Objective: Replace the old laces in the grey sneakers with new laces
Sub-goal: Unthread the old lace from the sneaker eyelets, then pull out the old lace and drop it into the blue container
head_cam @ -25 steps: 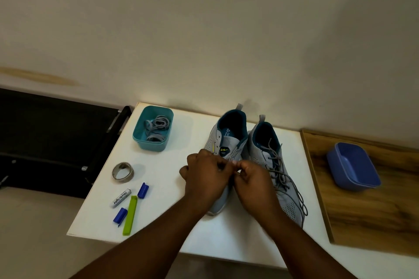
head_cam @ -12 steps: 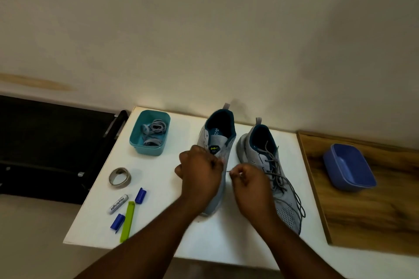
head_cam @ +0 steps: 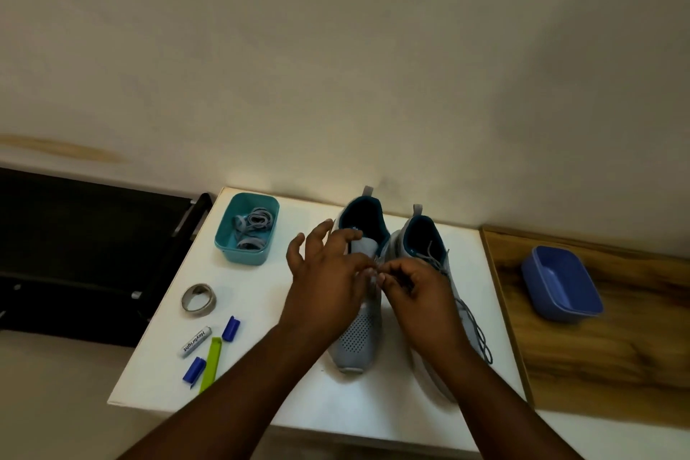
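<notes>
Currently | left hand (head_cam: 328, 273) fingers spread, steadying left sneaker (head_cam: 358, 310) | right hand (head_cam: 414, 291) pinching lace end (head_cam: 375, 270), apparently for eyelet work

A white desk (head_cam: 429, 418) carries two grey sneakers (head_cam: 360, 332) at center. At ten o'clock sits a teal tub (head_cam: 224, 246) of laces; at eight o'clock lie a tape roll (head_cam: 198, 300), battery (head_cam: 195, 341), clips (head_cam: 230, 328).

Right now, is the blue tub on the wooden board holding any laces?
No, the blue tub is empty; the coiled laces lie in the teal tub.
</notes>
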`<state>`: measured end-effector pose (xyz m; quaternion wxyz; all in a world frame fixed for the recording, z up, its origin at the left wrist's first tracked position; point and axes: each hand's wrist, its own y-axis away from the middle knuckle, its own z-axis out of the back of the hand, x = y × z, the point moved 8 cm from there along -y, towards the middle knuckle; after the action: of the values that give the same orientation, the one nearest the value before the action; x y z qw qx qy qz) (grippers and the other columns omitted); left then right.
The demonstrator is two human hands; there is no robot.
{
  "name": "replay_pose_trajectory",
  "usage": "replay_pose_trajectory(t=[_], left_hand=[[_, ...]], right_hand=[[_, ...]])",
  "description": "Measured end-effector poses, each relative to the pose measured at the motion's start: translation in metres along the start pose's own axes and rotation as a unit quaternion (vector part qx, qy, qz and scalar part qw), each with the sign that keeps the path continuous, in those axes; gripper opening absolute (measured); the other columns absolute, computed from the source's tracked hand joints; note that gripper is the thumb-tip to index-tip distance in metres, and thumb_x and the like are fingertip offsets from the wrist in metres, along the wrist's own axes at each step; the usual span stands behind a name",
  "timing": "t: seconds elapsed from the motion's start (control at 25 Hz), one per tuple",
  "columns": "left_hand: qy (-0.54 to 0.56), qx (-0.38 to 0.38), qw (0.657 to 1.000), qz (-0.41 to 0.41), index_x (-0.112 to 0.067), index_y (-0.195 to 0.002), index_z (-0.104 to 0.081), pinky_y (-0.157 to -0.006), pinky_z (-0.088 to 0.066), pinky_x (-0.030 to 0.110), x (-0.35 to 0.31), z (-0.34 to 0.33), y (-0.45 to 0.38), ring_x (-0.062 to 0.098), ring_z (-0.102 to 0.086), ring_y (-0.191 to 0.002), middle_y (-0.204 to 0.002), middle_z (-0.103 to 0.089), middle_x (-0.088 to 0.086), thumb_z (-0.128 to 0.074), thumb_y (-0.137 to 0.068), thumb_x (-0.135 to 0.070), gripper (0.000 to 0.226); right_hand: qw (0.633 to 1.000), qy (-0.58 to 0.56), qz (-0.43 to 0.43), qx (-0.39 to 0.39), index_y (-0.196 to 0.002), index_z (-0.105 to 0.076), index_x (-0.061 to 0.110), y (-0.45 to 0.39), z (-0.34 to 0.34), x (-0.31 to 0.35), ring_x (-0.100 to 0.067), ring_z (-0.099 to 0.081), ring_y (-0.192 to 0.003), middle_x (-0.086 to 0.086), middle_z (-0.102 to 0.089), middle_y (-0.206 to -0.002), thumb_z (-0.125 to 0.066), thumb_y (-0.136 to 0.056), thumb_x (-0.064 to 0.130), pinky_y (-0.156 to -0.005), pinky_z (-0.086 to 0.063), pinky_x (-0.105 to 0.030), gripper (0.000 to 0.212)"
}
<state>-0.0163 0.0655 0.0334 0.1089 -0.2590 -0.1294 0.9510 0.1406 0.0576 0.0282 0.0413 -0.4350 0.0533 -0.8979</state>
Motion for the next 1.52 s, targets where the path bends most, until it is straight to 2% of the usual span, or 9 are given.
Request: replay_pose_trajectory(t=[0.2, 0.32, 0.68, 0.84, 1.04, 1.12, 1.28, 1.4, 1.52], left_hand=[[0.195, 0.094, 0.976, 0.026, -0.039, -0.141, -0.053, -0.118, -0.032, 0.041, -0.023, 0.025, -0.010, 0.010, -0.045, -0.138, -0.143, -0.056, -0.013, -0.048, -0.103, -0.041, 0.038], [0.317, 0.097, 0.944, 0.009, -0.031, -0.137, -0.059, -0.097, -0.052, 0.025, -0.059, 0.080, -0.029, 0.001, -0.063, -0.112, -0.121, -0.067, -0.012, -0.054, -0.104, -0.032, 0.033], [0.188, -0.114, 0.972, -0.078, -0.033, -0.126, -0.066, -0.082, -0.049, 0.026, -0.148, 0.311, -0.091, 0.001, -0.066, -0.093, -0.092, -0.075, -0.016, -0.057, -0.099, -0.028, 0.029], [0.304, -0.133, 0.942, -0.049, -0.019, -0.114, -0.071, -0.080, -0.055, 0.031, -0.154, 0.355, -0.101, -0.002, -0.068, -0.078, -0.088, -0.078, -0.007, -0.055, -0.100, -0.018, 0.021], [0.406, -0.335, 0.849, -0.046, -0.015, -0.106, -0.069, -0.094, -0.055, 0.034, -0.136, 0.428, -0.086, 0.006, -0.072, -0.091, -0.089, -0.077, -0.004, -0.052, -0.099, -0.015, 0.019], [0.368, -0.367, 0.854, -0.009, -0.021, -0.106, -0.069, -0.089, -0.054, 0.029, -0.120, 0.441, -0.080, 0.001, -0.070, -0.090, -0.088, -0.076, -0.009, -0.050, -0.099, -0.020, 0.019], [0.291, -0.220, 0.929, 0.064, -0.027, -0.097, -0.071, -0.065, -0.047, 0.026, -0.098, 0.384, -0.068, 0.005, -0.067, -0.075, -0.081, -0.075, -0.011, -0.050, -0.092, -0.019, 0.023], [0.294, -0.100, 0.945, 0.105, -0.024, -0.090, -0.073, -0.055, -0.039, 0.024, -0.086, 0.338, -0.049, 0.000, -0.059, -0.059, -0.082, -0.076, -0.004, -0.052, -0.091, -0.012, 0.024], [0.243, 0.051, 0.963, 0.109, -0.019, -0.102, -0.077, -0.075, -0.047, 0.027, -0.087, 0.306, -0.041, 0.012, -0.066, -0.093, -0.105, -0.076, 0.002, -0.056, -0.094, -0.012, 0.024]], right_hand=[[0.997, -0.071, 0.040, 0.017, -0.096, -0.076, 0.032, 0.004, 0.033, 0.054, 0.003, -0.066, -0.095, 0.020, -0.069, -0.091, -0.075, -0.091, 0.014, -0.081, -0.048, -0.009, 0.019], [0.996, -0.058, 0.070, -0.007, -0.087, -0.073, 0.047, -0.013, 0.079, 0.102, -0.001, -0.063, -0.091, 0.012, -0.065, -0.094, -0.078, -0.087, 0.034, -0.081, -0.050, -0.021, 0.013], [0.985, 0.096, 0.142, 0.008, -0.098, -0.070, 0.017, -0.046, 0.194, 0.274, -0.008, -0.056, -0.070, 0.007, -0.062, -0.079, -0.059, -0.103, 0.036, -0.063, -0.044, -0.027, 0.022], [0.980, 0.156, 0.120, 0.019, -0.103, -0.058, 0.013, -0.047, 0.178, 0.255, -0.017, -0.060, -0.078, 0.001, -0.063, -0.089, -0.057, -0.101, 0.017, -0.067, -0.049, -0.031, 0.005], [0.989, 0.113, -0.012, 0.098, -0.100, -0.067, 0.005, -0.042, 0.171, 0.211, -0.026, -0.068, -0.083, -0.009, -0.068, -0.090, -0.059, -0.097, 0.002, -0.074, -0.058, -0.036, 0.010], [0.991, 0.121, 0.012, 0.058, -0.100, -0.070, 0.006, -0.048, 0.196, 0.233, -0.030, -0.073, -0.087, -0.012, -0.072, -0.093, -0.065, -0.094, 0.003, -0.082, -0.062, -0.041, 0.008], [0.994, 0.067, 0.087, -0.020, -0.101, -0.070, 0.003, -0.055, 0.259, 0.326, -0.026, -0.073, -0.077, -0.008, -0.071, -0.082, -0.066, -0.094, -0.001, -0.079, -0.064, -0.040, 0.009], [0.986, 0.097, 0.125, -0.050, -0.104, -0.071, 0.005, -0.053, 0.294, 0.382, -0.025, -0.076, -0.081, -0.010, -0.074, -0.090, -0.064, -0.096, 0.003, -0.079, -0.065, -0.040, 0.011], [0.977, 0.107, 0.166, -0.084, -0.099, -0.072, 0.011, -0.046, 0.318, 0.417, -0.022, -0.076, -0.080, -0.005, -0.075, -0.088, -0.059, -0.097, 0.004, -0.079, -0.064, -0.045, 0.014]])
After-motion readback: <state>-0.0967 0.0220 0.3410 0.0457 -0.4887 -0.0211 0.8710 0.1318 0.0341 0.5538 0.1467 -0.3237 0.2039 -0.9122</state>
